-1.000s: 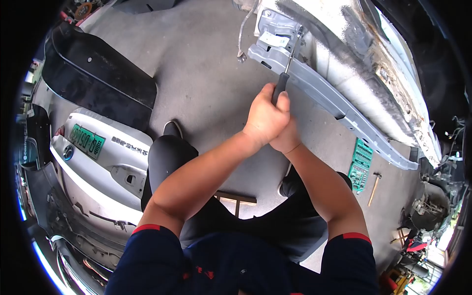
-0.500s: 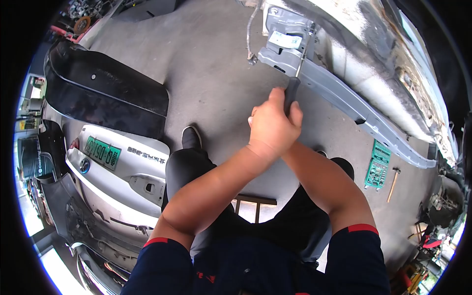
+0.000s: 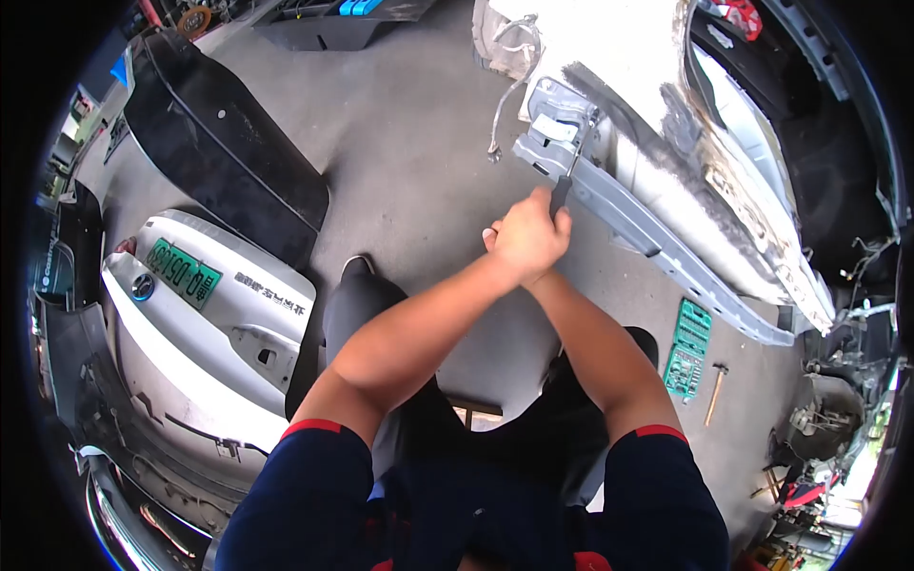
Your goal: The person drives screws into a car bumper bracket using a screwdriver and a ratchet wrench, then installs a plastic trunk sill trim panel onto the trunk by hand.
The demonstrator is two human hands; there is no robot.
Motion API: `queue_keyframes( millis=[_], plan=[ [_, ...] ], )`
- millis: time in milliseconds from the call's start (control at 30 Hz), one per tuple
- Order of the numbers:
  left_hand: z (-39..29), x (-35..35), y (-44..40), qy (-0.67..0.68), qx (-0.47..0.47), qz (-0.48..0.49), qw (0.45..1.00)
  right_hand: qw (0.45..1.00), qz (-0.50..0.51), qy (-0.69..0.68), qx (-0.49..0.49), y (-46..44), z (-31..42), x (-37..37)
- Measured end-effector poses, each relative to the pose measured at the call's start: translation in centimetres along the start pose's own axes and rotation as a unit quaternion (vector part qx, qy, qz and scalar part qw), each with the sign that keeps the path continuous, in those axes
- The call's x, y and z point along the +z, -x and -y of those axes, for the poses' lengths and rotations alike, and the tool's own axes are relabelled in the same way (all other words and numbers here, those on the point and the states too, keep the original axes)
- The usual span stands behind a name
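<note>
One tool (image 3: 560,196), long axis forward, slightly right, tip toward grey bracket (image 3: 562,102), left fingers (image 3: 542,202) gripping it, right fingers' hold unclear

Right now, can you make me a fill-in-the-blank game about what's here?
The long metal-shafted tool in the left hand has a ____ handle.
The wooden-handled hammer lies to the ____ of the open green tool case in this view.
The rectangular licence plate on the white car panel has a ____ background.

Missing words: black; right; green.
</note>
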State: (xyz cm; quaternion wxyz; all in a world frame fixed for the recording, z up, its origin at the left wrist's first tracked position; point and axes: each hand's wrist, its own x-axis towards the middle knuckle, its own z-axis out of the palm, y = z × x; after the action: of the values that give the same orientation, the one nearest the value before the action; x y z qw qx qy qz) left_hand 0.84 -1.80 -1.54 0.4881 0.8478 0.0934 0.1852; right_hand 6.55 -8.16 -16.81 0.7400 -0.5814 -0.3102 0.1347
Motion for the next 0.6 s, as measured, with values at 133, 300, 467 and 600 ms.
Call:
queue_keyframes(
  millis=[133, 300, 467, 600],
  plan=[
    [1.5, 0.3, -1.2, 0.156, -0.094, 0.04, 0.983, 0.918, 0.127, 0.36, 0.103, 2.0, 10.6, -2.2],
    [1.6, 1.1, 1.2, 0.064, -0.013, 0.015, 0.998, 0.892, 0.02, 0.334, 0.303, 5.3, 17.1, -7.6],
    [2.4, 1.1, 3.4, 0.259, -0.09, 0.103, 0.956, 0.932, -0.105, 0.143, 0.317, 5.7, 18.4, -10.1],
    [-0.3, -3.6, 6.6, 0.339, -0.125, 0.143, 0.921, 0.959, -0.147, 0.043, 0.239, 4.1, 20.7, -9.3]
  ],
)
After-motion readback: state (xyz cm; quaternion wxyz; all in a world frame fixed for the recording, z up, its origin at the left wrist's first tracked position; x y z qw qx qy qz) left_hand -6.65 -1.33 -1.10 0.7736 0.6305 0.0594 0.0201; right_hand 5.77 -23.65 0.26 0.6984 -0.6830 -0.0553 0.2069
